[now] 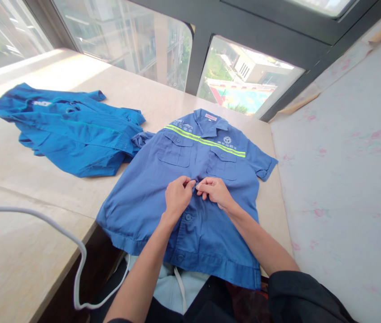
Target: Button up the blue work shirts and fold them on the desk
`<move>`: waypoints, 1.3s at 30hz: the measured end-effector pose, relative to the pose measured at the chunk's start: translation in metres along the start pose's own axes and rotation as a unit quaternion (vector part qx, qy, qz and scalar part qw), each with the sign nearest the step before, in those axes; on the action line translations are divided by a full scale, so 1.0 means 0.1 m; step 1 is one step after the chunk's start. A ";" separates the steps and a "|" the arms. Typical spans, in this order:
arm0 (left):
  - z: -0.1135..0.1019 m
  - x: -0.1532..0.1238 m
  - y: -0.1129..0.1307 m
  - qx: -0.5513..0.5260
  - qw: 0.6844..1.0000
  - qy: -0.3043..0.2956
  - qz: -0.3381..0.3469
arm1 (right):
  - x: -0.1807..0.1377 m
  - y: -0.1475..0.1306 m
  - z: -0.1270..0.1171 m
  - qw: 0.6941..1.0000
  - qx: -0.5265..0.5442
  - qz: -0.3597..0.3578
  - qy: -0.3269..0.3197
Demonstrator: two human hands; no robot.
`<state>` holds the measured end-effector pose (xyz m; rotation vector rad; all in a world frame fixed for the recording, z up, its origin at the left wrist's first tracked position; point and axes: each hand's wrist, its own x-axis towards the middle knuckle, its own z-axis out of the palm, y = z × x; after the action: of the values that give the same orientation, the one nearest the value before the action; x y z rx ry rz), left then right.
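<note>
A blue short-sleeved work shirt (150, 197) lies front side up, its collar toward the window and its hem hanging over the near edge. A yellow-green reflective stripe crosses its chest above two flap pockets. My left hand (178, 193) pinches the front placket at the middle of the shirt. Close beside it, my right hand (213, 190) pinches the same placket, fingertips almost touching the left ones. Whatever lies right between the fingertips is too small to make out. Below the hands, a button (188, 217) and another near the hem (180, 258) show on the placket.
A second, brighter blue garment (82, 134) lies crumpled on the pale stone sill (85, 197) to the left, touching the shirt's sleeve. A white cable (81, 255) loops at the lower left. Grey window frames (207, 40) stand behind, and a flowered wall (338, 179) bounds the right.
</note>
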<state>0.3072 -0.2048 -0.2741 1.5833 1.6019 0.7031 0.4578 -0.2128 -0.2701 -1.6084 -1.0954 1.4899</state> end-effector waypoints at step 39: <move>-0.04 -0.07 -0.07 0.053 0.996 -0.027 0.062 | 0.04 0.01 -0.08 0.998 -0.031 0.012 -0.047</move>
<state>0.2994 -0.2120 -0.2764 1.7760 1.5331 0.6431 0.4659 -0.2094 -0.2719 -1.6116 -1.1895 1.5757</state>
